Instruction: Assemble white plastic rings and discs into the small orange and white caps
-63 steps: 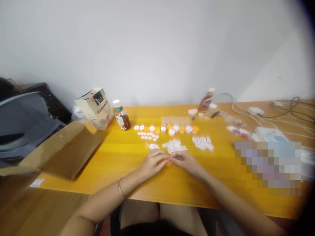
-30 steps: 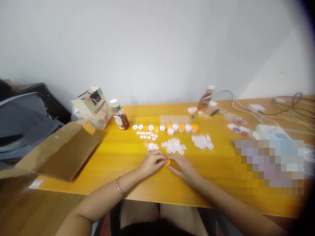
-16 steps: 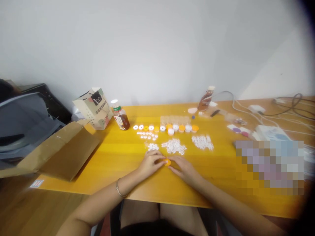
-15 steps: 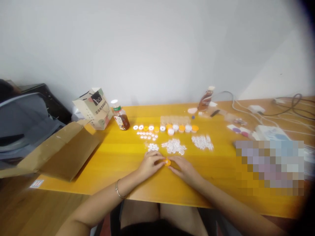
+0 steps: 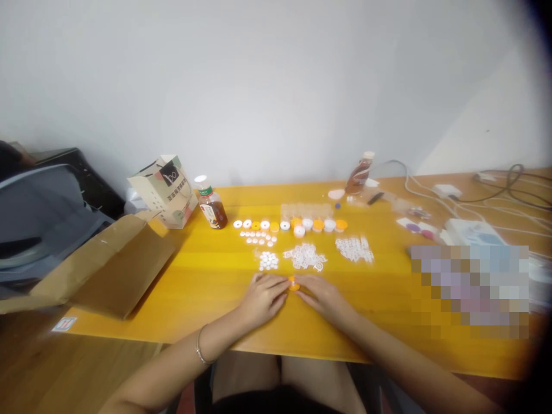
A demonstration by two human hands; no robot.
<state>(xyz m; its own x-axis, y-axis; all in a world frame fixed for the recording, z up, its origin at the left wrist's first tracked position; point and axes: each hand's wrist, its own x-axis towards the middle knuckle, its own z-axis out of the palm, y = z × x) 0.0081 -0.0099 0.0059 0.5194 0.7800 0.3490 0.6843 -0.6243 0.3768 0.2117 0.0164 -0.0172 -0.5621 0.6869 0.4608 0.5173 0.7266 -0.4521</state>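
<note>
Left hand [image 5: 264,299] and right hand [image 5: 324,298] had the small orange piece [image 5: 294,284] pinched between them, just nearside of the white pile [image 5: 305,257], with white discs [image 5: 269,261] left of that pile, white bits [image 5: 354,249] right of it, and orange-and-white round pieces [image 5: 318,225] behind it.

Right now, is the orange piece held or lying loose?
Held: fingertips of the left hand and right hand meet the orange piece from either side.

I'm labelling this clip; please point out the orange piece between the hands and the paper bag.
Orange piece [image 5: 294,286]: head view, near its visible middle.
Paper bag [image 5: 169,198]: head view, on its printed front.
</note>
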